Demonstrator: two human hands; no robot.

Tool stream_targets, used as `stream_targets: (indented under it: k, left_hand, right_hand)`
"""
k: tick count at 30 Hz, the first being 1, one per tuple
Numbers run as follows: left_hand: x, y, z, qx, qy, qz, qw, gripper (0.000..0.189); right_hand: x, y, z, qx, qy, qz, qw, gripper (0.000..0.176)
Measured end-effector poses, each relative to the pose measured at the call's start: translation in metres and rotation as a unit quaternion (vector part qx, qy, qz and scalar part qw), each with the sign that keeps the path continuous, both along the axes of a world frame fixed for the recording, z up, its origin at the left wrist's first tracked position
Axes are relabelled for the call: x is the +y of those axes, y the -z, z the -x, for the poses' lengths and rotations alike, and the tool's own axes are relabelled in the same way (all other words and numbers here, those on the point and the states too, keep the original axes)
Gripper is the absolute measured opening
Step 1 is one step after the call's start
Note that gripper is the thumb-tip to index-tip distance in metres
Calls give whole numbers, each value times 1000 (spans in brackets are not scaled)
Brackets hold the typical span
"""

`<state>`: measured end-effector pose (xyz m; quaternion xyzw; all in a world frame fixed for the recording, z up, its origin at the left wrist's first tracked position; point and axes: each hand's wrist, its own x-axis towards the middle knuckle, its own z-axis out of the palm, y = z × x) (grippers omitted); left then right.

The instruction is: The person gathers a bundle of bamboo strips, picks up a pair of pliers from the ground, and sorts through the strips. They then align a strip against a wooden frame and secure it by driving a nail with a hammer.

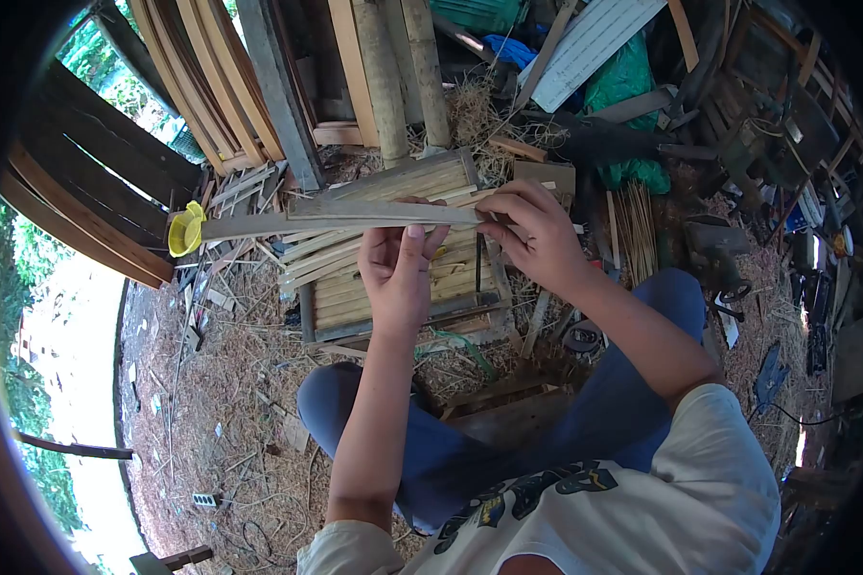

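Thin flat wooden strips (pixel 340 213) stretch sideways in front of me, at least two of them lying together. My left hand (pixel 398 273) is closed round them near the middle, its thumb pressed against their near side. The fingers of my right hand (pixel 539 235) pinch the strips at their right end. Below the hands lies a low slatted bamboo platform (pixel 355 305), with more loose strips (pixel 316 257) spread across its left side. Some of the platform is hidden behind my hands and the held strips.
A yellow plastic container (pixel 186 230) stands at the strips' far left end. Long boards (pixel 216 86) and bamboo poles (pixel 382 81) lean at the back. A green bag (pixel 623 86) and scrap wood lie right. Shavings and a power strip (pixel 205 499) lie on the ground.
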<state>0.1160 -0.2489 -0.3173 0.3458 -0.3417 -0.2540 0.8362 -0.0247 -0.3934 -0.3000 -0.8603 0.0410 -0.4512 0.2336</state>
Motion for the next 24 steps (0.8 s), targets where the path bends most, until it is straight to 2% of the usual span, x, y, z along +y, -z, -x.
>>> stream_targets:
  k: [3,9,12,18,24]
  left_hand:
    - [0,-1,1,3,14,11,1000,25]
    - [0,-1,-1,3,36,17,999,26]
    - [2,0,-2,-15,48,17,999,27]
    - [7,-6,-4,-40,85,48,994,25]
    - [13,-12,-1,-77,97,71,990,28]
  right_hand:
    - [-1,5,-1,13,-27,-50,998,24]
    - [-2,2,-1,-6,-16,-15,1000,23]
    - [-6,1,0,10,-30,0,999,28]
    - [-2,-5,2,-37,-7,58,998,33]
    - [0,-13,5,-82,15,132,988,27]
